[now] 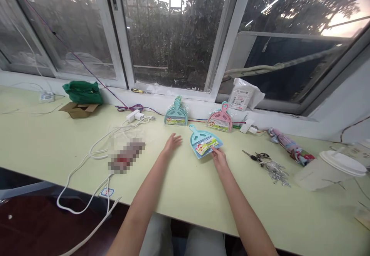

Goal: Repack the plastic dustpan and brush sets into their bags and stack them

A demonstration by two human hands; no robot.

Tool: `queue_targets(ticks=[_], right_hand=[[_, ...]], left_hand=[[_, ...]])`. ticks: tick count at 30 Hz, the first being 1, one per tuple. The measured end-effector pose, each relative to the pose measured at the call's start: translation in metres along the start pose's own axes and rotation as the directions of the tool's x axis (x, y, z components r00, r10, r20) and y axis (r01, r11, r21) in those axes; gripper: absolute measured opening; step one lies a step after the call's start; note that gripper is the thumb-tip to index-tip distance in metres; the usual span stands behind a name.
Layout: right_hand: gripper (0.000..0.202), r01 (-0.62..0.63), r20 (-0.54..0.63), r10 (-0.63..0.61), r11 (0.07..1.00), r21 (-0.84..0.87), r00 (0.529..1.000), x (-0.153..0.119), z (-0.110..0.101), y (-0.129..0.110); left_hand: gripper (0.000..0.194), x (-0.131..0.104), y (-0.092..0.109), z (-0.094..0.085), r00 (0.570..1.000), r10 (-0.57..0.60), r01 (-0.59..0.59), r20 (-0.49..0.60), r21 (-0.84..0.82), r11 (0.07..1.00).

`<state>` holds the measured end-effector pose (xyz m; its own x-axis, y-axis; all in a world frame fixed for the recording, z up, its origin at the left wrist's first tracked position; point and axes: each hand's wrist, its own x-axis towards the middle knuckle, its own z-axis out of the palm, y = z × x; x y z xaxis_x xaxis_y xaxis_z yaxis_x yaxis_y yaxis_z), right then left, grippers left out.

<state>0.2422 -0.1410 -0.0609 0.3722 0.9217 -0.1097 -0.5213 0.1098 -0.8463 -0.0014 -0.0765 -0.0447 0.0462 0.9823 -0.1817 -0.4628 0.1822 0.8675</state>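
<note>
My right hand (219,158) grips the lower right edge of a light blue dustpan (204,142), which has a small brush set in it and a printed label across its front. The dustpan's handle points away from me, toward the window. My left hand (172,143) is to the left of it, fingers stretched out and holding nothing. Against the wall behind my left hand leans a stack of blue-green dustpans (176,112) in clear wrapping. A similar pink dustpan stack (221,117) leans further right.
White cables (91,152) and a blurred-out item (127,156) lie on the left. A cardboard box (78,109) and green bag (82,92) stand behind. Keys (270,166), a folded umbrella (290,147) and a lidded cup (329,170) are on the right. The table's front edge (173,215) is near me.
</note>
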Motion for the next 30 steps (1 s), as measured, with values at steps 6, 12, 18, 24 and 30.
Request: queue_targets(ticks=[6, 12, 18, 24, 30], right_hand=[[0.015, -0.163, 0.150, 0.192, 0.969, -0.188, 0.970, -0.022, 0.019, 0.006], [0.016, -0.285, 0.310, 0.456, 0.838, -0.466, 0.834, -0.018, 0.004, -0.014], [0.024, -0.078, -0.144, 0.053, 0.981, -0.177, 0.988, 0.011, -0.037, -0.046], [0.028, 0.292, 0.126, -0.298, 0.621, -0.728, 0.946, -0.011, -0.001, -0.027], [0.024, 0.541, 0.428, -0.546, 0.055, -0.839, 0.720, -0.039, 0.033, -0.004]], left_hand=[[0.057, -0.013, -0.040, 0.025, 0.974, -0.048, 0.016, 0.220, 0.142, 0.990], [0.044, -0.002, -0.029, 0.013, 0.985, 0.164, -0.169, 0.062, 0.086, 0.982], [0.041, 0.002, -0.022, 0.007, 0.981, 0.188, -0.182, -0.051, 0.111, 0.977], [0.045, -0.009, -0.025, 0.019, 0.953, 0.244, -0.279, 0.180, 0.204, 0.938], [0.047, -0.043, -0.038, 0.048, 0.878, 0.276, -0.417, 0.390, 0.343, 0.842]])
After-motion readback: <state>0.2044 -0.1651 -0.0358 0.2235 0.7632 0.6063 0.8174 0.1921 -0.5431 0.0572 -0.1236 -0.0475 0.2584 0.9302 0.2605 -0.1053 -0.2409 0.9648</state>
